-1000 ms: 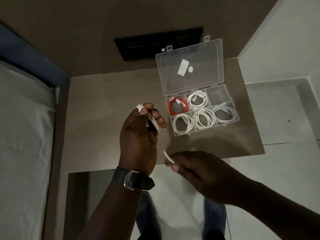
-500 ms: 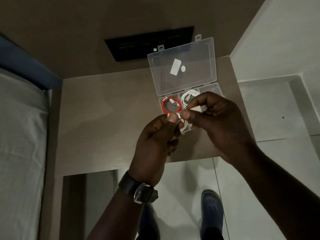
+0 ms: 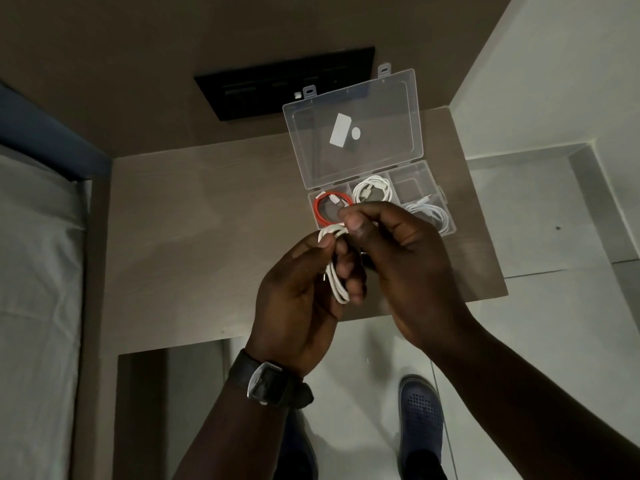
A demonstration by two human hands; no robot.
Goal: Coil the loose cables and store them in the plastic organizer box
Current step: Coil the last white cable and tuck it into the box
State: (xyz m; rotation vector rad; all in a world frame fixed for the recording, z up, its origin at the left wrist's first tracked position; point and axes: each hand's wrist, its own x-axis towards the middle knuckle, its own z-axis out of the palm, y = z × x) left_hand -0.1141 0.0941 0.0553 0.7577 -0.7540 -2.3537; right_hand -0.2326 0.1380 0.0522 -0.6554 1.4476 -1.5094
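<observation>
A white cable, folded into a narrow coil, hangs in my left hand, which is shut on it. My right hand pinches the coil's top end between thumb and forefinger. Both hands hover just in front of the clear plastic organizer box, whose lid stands open. In the box lie a red coiled cable and white coiled cables in separate compartments. My hands hide the box's near row.
The box sits at the back right of a wooden table. A black panel is on the wall behind. A bed lies to the left. Tiled floor and my shoes show below the table edge.
My right hand rose from the cable's loose tail to the top of the coil. Both hands moved toward the box, and the tail is now gathered into the coil.
</observation>
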